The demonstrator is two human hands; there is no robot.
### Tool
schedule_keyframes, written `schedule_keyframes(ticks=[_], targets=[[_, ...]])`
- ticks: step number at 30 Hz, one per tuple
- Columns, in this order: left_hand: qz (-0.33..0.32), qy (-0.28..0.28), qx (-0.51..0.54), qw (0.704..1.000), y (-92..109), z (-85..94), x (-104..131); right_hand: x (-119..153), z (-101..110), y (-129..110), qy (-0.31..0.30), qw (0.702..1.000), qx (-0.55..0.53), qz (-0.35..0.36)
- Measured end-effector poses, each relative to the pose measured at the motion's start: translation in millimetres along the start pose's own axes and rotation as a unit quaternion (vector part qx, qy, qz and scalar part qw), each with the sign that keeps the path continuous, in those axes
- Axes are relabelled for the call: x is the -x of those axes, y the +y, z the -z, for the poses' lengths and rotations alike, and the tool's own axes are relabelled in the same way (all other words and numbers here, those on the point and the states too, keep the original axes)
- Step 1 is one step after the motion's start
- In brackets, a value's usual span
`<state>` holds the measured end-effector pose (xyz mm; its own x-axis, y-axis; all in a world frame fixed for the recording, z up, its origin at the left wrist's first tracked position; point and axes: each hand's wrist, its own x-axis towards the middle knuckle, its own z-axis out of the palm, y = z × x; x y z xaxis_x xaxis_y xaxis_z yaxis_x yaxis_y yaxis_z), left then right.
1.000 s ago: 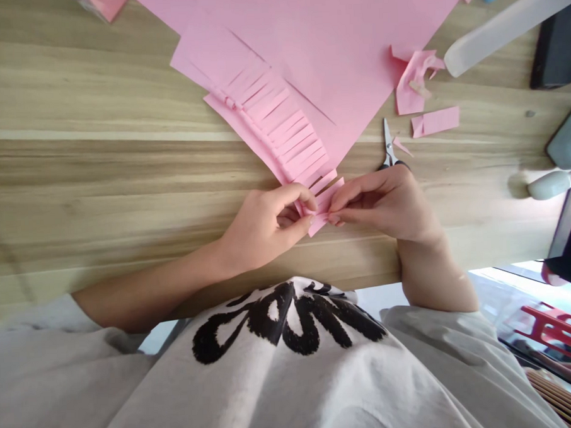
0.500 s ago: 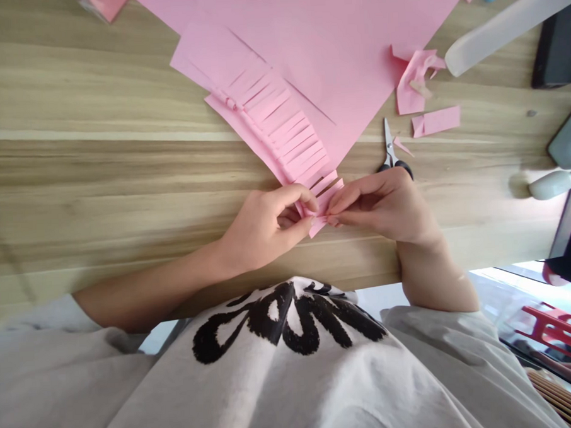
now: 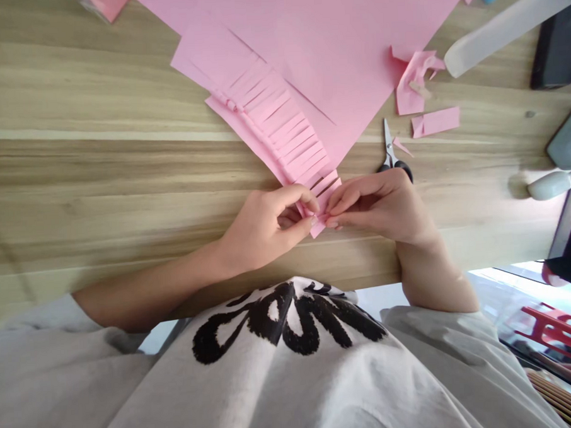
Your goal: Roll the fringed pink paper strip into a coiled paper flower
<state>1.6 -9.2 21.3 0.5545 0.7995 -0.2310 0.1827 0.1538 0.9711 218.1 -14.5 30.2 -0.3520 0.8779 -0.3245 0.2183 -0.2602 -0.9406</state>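
Note:
A pink paper strip [image 3: 294, 135], slit into a fringe along one side, runs diagonally toward me over a larger pink sheet [image 3: 355, 66]. Several of its fringe pieces are curled or folded along the left edge. At its near end my left hand [image 3: 271, 224] pinches the paper between thumb and index finger. Just to the right, my right hand [image 3: 380, 203] pinches a fringe piece of the same end, thumb and fingertips together. The fingertips of both hands are close, and they partly hide the paper there.
Small scissors [image 3: 389, 149] with black handles lie just beyond my right hand. Pink paper scraps [image 3: 415, 85] and a small pink rectangle [image 3: 436, 121] are farther right. A whitish flat strip [image 3: 499, 31], a dark phone-like object [image 3: 556, 47] and a grey-green case [image 3: 568, 140] line the right side.
My right fingertips have shifted very slightly at the strip's near end, and the fringe piece there has moved a little with them. My left hand keeps its pinch.

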Motion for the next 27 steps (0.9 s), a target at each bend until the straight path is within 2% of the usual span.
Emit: schedule_keyframes(ticks=[5, 14, 27], targets=[[-0.001, 0.000, 0.010, 1.000, -0.7, -0.1, -0.3, 0.1, 2.0, -1.2, -0.012, 1.000, -0.013, -0.013], [-0.014, 0.000, -0.005, 1.000, -1.8, -0.4, -0.2, 1.7, -1.1, -3.2, 0.006, 0.999, 0.006, -0.043], [-0.012, 0.000, 0.006, 1.000, -0.9, 0.0, -0.6, 0.4, 0.5, -3.2, -0.007, 1.000, -0.004, -0.012]])
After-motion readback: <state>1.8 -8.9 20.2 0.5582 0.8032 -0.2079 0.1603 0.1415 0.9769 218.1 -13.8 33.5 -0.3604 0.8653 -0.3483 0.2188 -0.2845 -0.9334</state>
